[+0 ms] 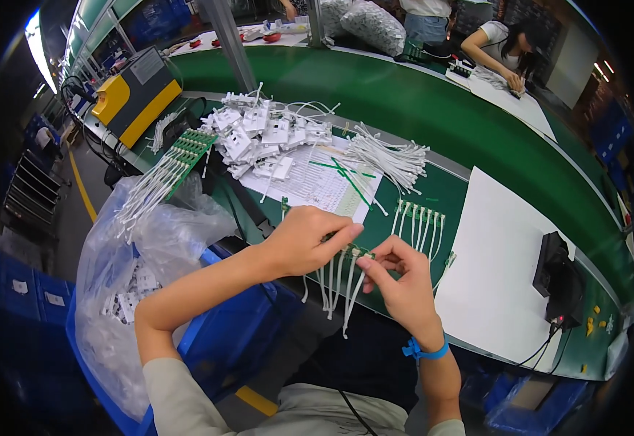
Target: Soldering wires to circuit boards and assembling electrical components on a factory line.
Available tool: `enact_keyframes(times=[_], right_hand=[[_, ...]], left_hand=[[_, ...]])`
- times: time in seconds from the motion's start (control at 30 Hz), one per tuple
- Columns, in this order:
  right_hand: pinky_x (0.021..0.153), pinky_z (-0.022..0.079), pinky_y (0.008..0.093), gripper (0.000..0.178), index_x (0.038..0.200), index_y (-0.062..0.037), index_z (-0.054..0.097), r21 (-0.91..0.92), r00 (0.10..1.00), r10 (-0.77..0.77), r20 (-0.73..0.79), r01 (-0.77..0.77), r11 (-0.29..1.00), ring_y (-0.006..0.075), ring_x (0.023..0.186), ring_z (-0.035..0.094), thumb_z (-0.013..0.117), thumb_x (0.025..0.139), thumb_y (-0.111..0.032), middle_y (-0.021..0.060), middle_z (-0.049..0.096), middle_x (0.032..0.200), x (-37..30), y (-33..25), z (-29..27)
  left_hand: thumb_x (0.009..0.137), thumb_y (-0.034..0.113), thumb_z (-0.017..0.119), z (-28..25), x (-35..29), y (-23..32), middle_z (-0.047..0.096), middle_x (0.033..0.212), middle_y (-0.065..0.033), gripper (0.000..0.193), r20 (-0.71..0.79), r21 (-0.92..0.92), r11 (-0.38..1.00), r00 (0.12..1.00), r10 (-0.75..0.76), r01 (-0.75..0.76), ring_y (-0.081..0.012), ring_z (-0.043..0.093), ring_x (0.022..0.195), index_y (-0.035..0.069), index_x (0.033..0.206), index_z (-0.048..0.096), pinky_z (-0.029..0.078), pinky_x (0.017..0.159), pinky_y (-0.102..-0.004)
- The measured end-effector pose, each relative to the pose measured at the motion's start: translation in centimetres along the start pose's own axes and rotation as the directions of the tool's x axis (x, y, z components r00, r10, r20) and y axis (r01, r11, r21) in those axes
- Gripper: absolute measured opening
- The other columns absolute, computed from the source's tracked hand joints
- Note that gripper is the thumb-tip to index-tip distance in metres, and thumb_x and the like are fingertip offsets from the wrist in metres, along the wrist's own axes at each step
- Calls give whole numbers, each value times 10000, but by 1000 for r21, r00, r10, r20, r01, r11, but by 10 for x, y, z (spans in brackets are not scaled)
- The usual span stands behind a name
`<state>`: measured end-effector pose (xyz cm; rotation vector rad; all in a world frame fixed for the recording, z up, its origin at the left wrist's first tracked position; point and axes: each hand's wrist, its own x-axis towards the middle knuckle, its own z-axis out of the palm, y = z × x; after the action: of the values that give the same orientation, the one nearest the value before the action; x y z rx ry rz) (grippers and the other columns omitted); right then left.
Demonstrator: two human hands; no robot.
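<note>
Between my two hands is a narrow green circuit board strip [357, 251] with several white cables [337, 282] hanging from it. My left hand [306, 240] is closed on the strip's left end, thumb along its top. At the right end, the fingers of my right hand [400, 277] pinch the strip by a cable connector. A second green circuit board strip [422, 213] with white cables lies on the table just beyond my right hand. Past my hands, a bundle of loose white cables [390, 156] rests beside a printed sheet [317, 182] with green strips on it.
White plastic housings [266, 131] are heaped at the back left, near a stack of cabled green boards [186, 156]. A blue bin [208, 320] with a plastic bag stands at my left. A white sheet [477, 276] and a black device [555, 280] lie right. Across the conveyor [375, 80], a person works.
</note>
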<state>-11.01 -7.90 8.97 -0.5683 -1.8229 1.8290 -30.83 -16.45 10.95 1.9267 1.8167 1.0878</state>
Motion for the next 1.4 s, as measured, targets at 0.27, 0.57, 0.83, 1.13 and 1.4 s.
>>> enact_keyframes(times=[0.27, 0.57, 0.83, 1.13, 1.4], right_hand=[[506, 438, 340, 192, 870, -13, 630, -482, 908, -418, 15, 373, 793, 229, 550, 577, 782, 890, -128, 99, 569, 738, -11, -5, 7], [490, 385, 367, 177, 854, 1, 664, -331, 933, -309, 183, 355, 874, 254, 509, 511, 758, 909, -138, 100, 537, 657, -12, -4, 0], [484, 430, 383, 116, 899, 2, 703, -249, 948, -237, 212, 287, 925, 306, 498, 579, 735, 922, -107, 153, 616, 629, -27, -5, 10], [480, 392, 301, 297, 784, 1, 624, -273, 999, -27, -29, 18, 962, 124, 470, 529, 648, 1009, -192, 59, 540, 559, 1, 1, -19], [478, 431, 322, 414, 786, 3, 585, -337, 976, 153, -155, -198, 921, 177, 500, 593, 626, 1028, -330, 79, 595, 614, 81, 33, -56]], left_hand=[[926, 228, 699, 11, -8, 13, 561, 548, -84, 316, -25, 252, 936, 965, 260, -246, -316, 582, 514, 91, 654, 613, 436, 498, -407], [947, 213, 686, 20, -16, 15, 577, 564, -94, 335, -24, 40, 970, 970, 240, -239, -304, 585, 515, 70, 646, 655, 407, 463, -409], [980, 216, 655, 30, -23, 14, 582, 529, -99, 354, -26, -47, 956, 958, 287, -288, -318, 570, 468, 64, 664, 701, 415, 454, -414], [974, 275, 640, 3, 17, -9, 663, 788, -150, 259, -336, 392, 908, 895, 293, -150, -396, 638, 687, 28, 900, 627, 530, 679, -462], [860, 411, 750, -34, -10, -119, 702, 840, -244, 419, -87, 764, 539, 884, -459, 355, -411, 707, 829, -3, 804, 716, 570, 723, -493]])
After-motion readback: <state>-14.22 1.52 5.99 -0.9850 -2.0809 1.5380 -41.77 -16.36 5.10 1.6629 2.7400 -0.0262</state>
